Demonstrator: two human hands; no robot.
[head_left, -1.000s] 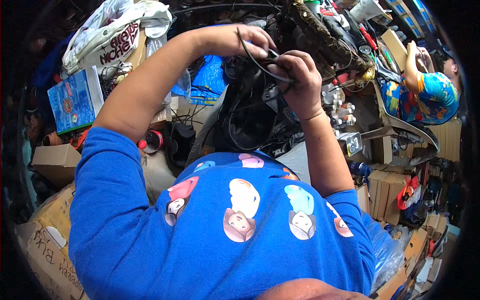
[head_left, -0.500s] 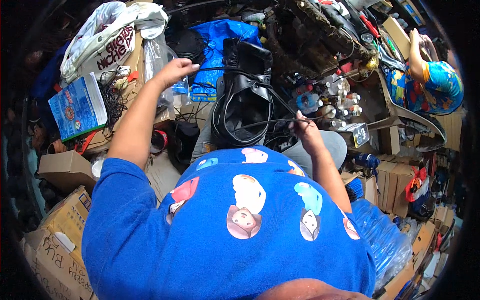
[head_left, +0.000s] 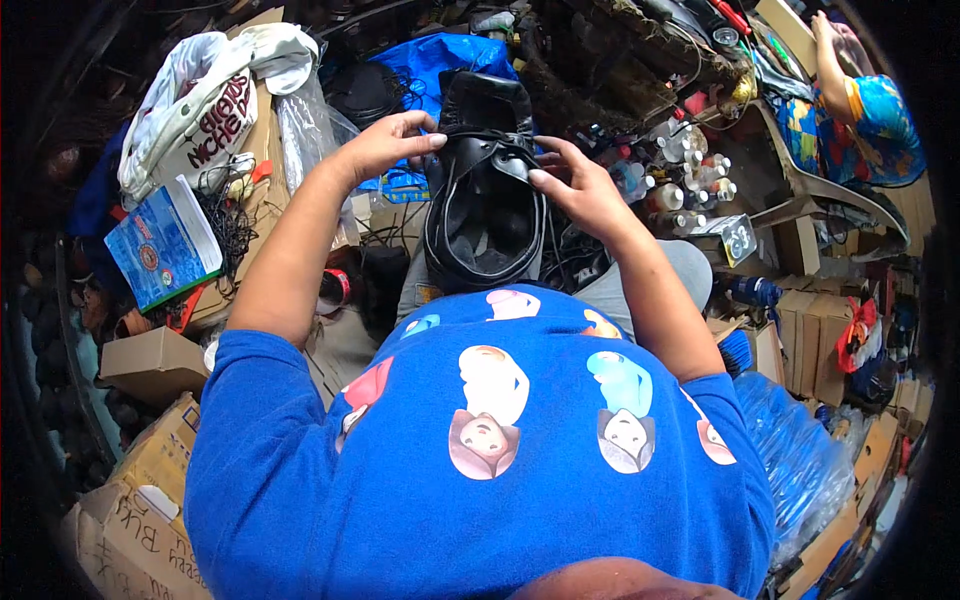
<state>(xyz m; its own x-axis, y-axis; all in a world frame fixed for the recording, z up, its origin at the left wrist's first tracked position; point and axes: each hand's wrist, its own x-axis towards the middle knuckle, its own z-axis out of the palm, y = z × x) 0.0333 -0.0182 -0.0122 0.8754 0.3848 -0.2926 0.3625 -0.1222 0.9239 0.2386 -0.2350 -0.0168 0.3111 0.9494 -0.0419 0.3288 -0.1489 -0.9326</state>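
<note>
A black leather shoe (head_left: 437,240) stands in front of my body between my legs, its opening toward me and its tongue raised at the far end. Dark laces (head_left: 497,146) cross below the tongue. At the shoe's left edge is my left hand (head_left: 393,147), thumb and forefinger closed around the lace there; the strand between them barely shows. My right hand (head_left: 580,192) is at the right edge beside the eyelet flap. Its thumb lies against the flap and its fingers are apart. The shoe's far underside is hidden.
On the left lie a blue book (head_left: 160,245), tangled black cords and a white printed cloth (head_left: 205,95). Several small bottles (head_left: 690,180) stand right of the shoe. A blue plastic bag (head_left: 440,55) is behind it. Another person's patterned sleeve (head_left: 885,130) shows at upper right.
My left hand has moved right to the shoe's edge. My right hand has let go of the lace and gone up and left to the flap. The stretched lace is no longer seen.
</note>
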